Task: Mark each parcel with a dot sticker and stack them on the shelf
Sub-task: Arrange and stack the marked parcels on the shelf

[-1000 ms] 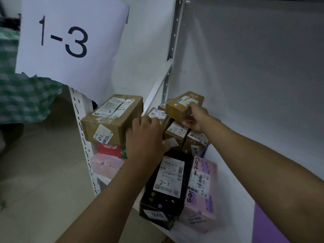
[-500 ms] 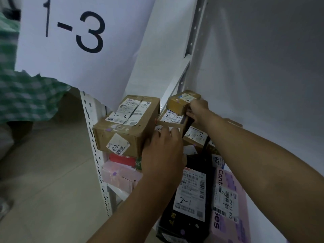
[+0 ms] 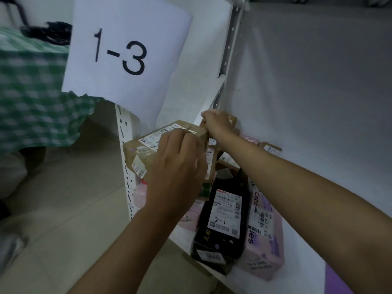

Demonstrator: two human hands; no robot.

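From the head camera, the left hand (image 3: 178,166) lies with its fingers curled against the near end of the big cardboard box (image 3: 148,149), holding it at the front of the shelf (image 3: 297,262). A second ago that hand only touched the box's corner; it has since closed in and steadied it. The right hand (image 3: 216,122) has carried the small brown parcel (image 3: 232,119) further back and higher, and grips it on top of the pile by the rear post (image 3: 230,49). The black parcel (image 3: 224,221) and pink parcel (image 3: 265,240) lie flat in front. Stacking looks nearly settled; I cannot see a dot sticker on the small parcel.
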